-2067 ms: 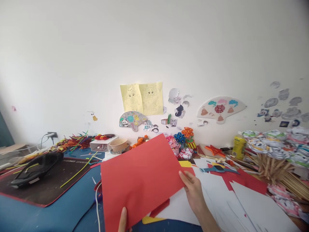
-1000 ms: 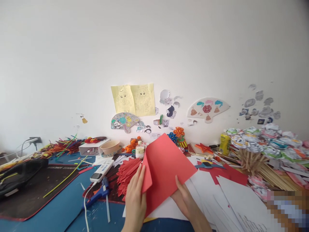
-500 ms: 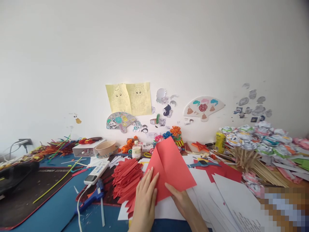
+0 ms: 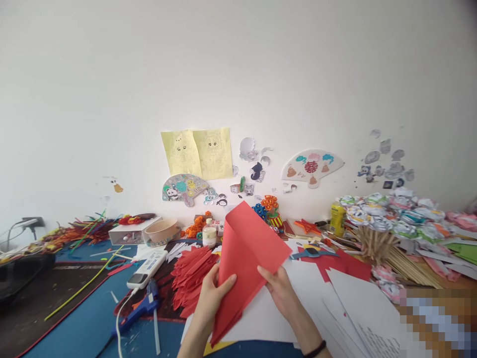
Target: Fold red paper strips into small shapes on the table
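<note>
A sheet of red paper (image 4: 249,253), folded over along its left side, is held up and tilted between both hands. My left hand (image 4: 214,293) grips its lower left edge, thumb on the front face and the other fingers behind. On the right edge, my right hand (image 4: 278,288) pinches the sheet, its thumb on the front and its fingers mostly hidden behind. Just left of the sheet lies a pile of folded red paper strips (image 4: 192,278). White paper (image 4: 261,318) is spread beneath my hands.
A blue glue gun (image 4: 143,308) and white power strip (image 4: 149,268) lie at left, near a bowl (image 4: 162,231). A glass bottle (image 4: 209,234) stands behind the pile. At right are a yellow bottle (image 4: 337,220), wooden sticks (image 4: 410,263) and white paper flowers (image 4: 383,214).
The red paper has been lifted off the white paper and tilted up. My left hand has gone from lying flat on it to gripping its left edge; my right hand now pinches its right edge.
</note>
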Tool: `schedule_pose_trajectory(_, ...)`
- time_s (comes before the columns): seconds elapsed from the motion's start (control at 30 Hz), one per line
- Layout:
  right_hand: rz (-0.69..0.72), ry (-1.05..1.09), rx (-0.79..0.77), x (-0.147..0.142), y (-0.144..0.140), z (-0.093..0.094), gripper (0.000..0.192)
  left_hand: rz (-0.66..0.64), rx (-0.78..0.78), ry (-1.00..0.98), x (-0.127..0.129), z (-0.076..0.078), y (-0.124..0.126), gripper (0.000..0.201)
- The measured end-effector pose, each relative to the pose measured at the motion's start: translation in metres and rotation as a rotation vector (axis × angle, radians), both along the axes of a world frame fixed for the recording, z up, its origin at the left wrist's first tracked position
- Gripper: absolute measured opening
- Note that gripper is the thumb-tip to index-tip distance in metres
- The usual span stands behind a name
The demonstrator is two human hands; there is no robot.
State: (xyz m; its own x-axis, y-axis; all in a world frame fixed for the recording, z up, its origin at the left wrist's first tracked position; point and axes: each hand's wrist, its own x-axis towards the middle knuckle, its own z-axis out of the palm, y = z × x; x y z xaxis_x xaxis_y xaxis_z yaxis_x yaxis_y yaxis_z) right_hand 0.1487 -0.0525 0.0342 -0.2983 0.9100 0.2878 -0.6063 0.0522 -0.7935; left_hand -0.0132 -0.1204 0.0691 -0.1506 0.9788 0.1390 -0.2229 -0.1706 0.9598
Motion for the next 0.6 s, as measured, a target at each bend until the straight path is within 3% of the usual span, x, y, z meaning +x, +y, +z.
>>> schedule_pose_trajectory(0.23, -0.080, -0.335, 0.143, 0.020, 0.037, -0.002, 0.033, 0.116, 0.075, -0.060, 0.006, -0.012, 0.038, 0.043)
schedule_pose_trajectory(0.4, -0.117, -0.357, 0.162, 0.020, 0.042, -0.007, 0.033, 0.161, 0.084, -0.013, 0.008, -0.020, 0.047, 0.039)
schedule_pose_trajectory(0.6, -0.104, -0.378, 0.172, 0.018, 0.039, -0.002, 0.035, 0.240, 0.059, 0.014, 0.012, -0.020, 0.049, 0.037)
